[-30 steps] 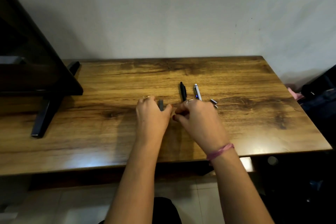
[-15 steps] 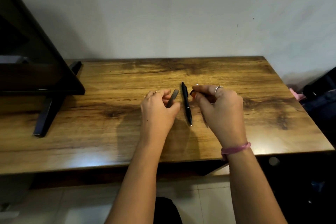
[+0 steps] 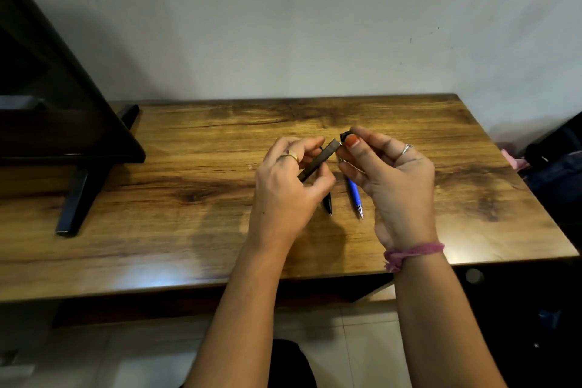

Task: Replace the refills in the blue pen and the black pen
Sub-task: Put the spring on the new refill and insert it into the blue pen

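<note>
Head view: one camera only.
Left hand [image 3: 288, 186]: closed around a slim grey tube [image 3: 319, 161], raised above the wooden table [image 3: 189, 148].
Right hand [image 3: 393, 179]: pinching a small black cap [image 3: 345, 137] at the tube's mouth.
Step advice: probably align the cap squarely before pressing.
Black pen [image 3: 327, 205]: on the table under the left hand.
Blue pen [image 3: 354, 192]: just right of the black pen.
Room: bare table all round; near edge well clear.

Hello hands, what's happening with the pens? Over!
Left hand grips grey tube. Right hand pinches small black piece. Black pen, blue pen on table. Nothing blocking.
</note>
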Demonstrator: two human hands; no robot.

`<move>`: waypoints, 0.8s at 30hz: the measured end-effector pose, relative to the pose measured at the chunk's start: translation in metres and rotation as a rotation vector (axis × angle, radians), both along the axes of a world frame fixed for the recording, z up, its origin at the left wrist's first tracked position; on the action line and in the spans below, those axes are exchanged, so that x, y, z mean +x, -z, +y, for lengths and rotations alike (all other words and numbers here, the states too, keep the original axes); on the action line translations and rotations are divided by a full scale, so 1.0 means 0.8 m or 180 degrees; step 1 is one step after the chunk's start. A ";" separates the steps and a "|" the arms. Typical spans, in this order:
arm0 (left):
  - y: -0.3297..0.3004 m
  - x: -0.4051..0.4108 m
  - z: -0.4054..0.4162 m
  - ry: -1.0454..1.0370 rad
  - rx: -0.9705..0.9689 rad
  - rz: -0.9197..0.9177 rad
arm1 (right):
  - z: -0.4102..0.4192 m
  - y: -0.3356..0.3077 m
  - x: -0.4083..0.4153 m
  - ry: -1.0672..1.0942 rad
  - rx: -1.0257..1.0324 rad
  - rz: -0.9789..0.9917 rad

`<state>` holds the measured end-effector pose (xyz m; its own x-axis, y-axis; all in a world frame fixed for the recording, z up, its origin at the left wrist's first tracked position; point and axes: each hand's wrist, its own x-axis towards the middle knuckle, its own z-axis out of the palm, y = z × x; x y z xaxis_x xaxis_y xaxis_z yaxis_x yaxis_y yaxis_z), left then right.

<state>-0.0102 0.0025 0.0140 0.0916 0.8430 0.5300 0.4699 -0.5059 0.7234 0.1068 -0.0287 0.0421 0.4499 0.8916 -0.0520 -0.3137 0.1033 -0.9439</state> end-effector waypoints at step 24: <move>-0.001 -0.011 -0.001 0.0060 0.0232 0.0489 | 0.008 0.017 0.011 -0.0239 0.0082 -0.1560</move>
<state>-0.0189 0.0014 0.0147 0.1917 0.8002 0.5682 0.5620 -0.5641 0.6049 0.1158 -0.0221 0.0288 0.3503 0.9207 0.1721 0.1589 0.1226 -0.9796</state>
